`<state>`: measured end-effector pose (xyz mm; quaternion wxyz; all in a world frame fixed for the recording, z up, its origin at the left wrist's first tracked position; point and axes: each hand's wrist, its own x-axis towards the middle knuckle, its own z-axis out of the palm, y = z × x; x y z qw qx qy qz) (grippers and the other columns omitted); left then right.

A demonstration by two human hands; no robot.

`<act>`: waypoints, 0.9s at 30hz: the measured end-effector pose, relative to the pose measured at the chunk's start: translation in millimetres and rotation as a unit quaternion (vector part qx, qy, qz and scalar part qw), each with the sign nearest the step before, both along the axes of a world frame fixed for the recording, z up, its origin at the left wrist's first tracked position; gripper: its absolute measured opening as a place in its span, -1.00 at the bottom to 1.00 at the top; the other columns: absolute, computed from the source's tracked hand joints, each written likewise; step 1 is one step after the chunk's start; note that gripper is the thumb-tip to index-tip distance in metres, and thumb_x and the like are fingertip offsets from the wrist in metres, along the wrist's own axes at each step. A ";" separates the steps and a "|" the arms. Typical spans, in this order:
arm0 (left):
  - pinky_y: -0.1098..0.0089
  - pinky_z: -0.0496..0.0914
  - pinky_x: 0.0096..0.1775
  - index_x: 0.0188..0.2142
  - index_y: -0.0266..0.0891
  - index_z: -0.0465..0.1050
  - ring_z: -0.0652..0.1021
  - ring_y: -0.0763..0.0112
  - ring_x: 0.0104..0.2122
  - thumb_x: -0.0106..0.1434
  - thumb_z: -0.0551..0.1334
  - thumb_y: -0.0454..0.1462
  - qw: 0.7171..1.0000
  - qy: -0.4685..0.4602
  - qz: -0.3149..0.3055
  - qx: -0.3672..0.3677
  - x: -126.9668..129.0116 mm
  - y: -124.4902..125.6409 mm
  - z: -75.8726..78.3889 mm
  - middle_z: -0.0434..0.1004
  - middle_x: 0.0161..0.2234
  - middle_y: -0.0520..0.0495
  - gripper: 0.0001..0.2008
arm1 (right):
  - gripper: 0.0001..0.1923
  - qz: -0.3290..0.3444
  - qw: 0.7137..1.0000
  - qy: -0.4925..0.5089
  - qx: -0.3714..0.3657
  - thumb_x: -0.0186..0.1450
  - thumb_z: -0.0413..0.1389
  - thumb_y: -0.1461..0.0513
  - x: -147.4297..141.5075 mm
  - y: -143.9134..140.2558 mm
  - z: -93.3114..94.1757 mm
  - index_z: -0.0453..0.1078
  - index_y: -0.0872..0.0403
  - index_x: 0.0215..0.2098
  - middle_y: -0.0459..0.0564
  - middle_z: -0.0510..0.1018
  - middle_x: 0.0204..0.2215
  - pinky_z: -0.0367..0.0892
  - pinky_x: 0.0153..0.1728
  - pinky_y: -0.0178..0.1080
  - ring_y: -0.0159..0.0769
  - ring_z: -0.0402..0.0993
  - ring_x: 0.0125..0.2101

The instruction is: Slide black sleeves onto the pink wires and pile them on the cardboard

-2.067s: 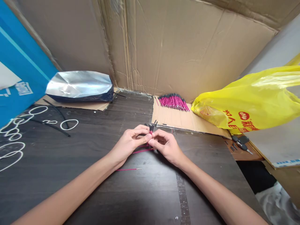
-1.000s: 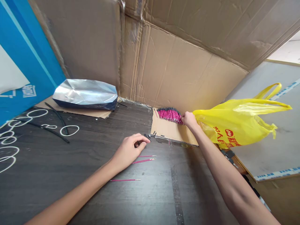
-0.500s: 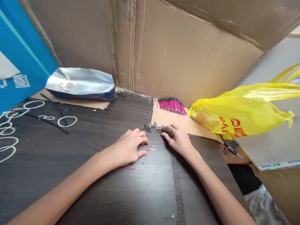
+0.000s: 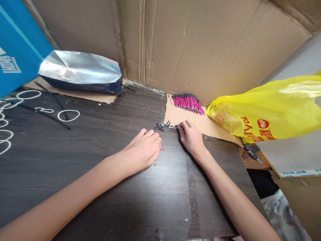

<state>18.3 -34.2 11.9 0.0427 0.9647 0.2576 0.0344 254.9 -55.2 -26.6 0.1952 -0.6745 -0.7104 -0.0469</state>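
Left hand (image 4: pixel 145 150) lies palm-down on the dark wood-grain counter (image 4: pixel 100 187), matte w/ fine streaks; its fingers (image 4: pixel 154 139) lie together, flat over thin pink wires (image 4: pixel 165 148), not clamped on anything I can make out. Those wires poke out just right of the fingertips, bare metal ends pointing right, long axis roughly left-right across the counter; another tip (image 4: pixel 147 170) shows under the heel of the hand. Right hand (image 4: pixel 192 137) sits just across from it, fingers (image 4: pixel 181 126) curled together at the edge of a flat cardboard sheet (image 4: pixel 185 117); can't tell if they're pinching something, too small. Just left of those fingertips: a scatter of short black tube pieces (image 4: pixel 158 127), stubby, lying at mixed angles. Beyond the right fingers, on the far end of the cardboard, a dense fan of pink wires w/ black tips (image 4: pixel 188 101), thin and straight, long axes running away from the hand twd the creased cardboard wall (image 4: pixel 200 43). Well right of the hand, a crinkly yellow plastic bag (image 4: pixel 268 110) w/ red print. Far left of the left fingers: shiny silver foil pouch (image 4: pixel 80 72), pillow-shaped, plus white rings (image 4: pixel 68 115) and a black cable (image 4: pixel 45 113) on the counter. Nothing lies between the two hands but bare counter.
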 end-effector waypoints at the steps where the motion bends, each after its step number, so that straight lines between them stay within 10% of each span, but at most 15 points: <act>1: 0.15 0.19 -0.11 -0.23 -0.36 0.50 0.44 0.13 -0.19 0.46 0.04 -0.31 1.000 0.000 0.000 -0.003 0.0 0.3 0.3 0.52 -0.22 -0.23 -0.73 | -0.77 0.002 1.000 0.001 0.000 0.52 -0.07 0.18 0.1 1.1 0.0 0.40 0.06 -0.14 0.09 0.52 -0.15 0.27 -0.20 -0.21 -0.14 0.46 -0.16; 19: 0.13 0.20 -0.12 -0.31 -0.34 0.49 0.43 0.12 -0.23 0.37 0.11 -0.31 0.998 0.011 -0.048 0.043 1.7 -1.2 -7.1 0.51 -0.28 -0.22 -0.79 | -0.83 0.030 0.994 -0.092 -0.041 0.47 -0.08 0.28 -4.8 12.8 10.8 0.33 0.14 -0.15 0.17 0.48 -0.19 0.26 -0.26 -0.18 -0.10 0.46 -0.22; 27: 0.20 0.17 -0.13 -0.27 -0.24 0.55 0.45 0.22 -0.21 0.43 0.14 -0.26 0.998 -0.029 -0.050 -0.020 -4.9 3.4 3.3 0.57 -0.26 -0.10 -0.77 | -0.89 0.126 0.974 0.168 -0.087 0.47 -0.05 0.21 -24.8 -45.2 21.4 0.27 0.04 -0.19 -0.02 0.52 -0.27 0.28 -0.25 -0.25 -0.28 0.43 -0.31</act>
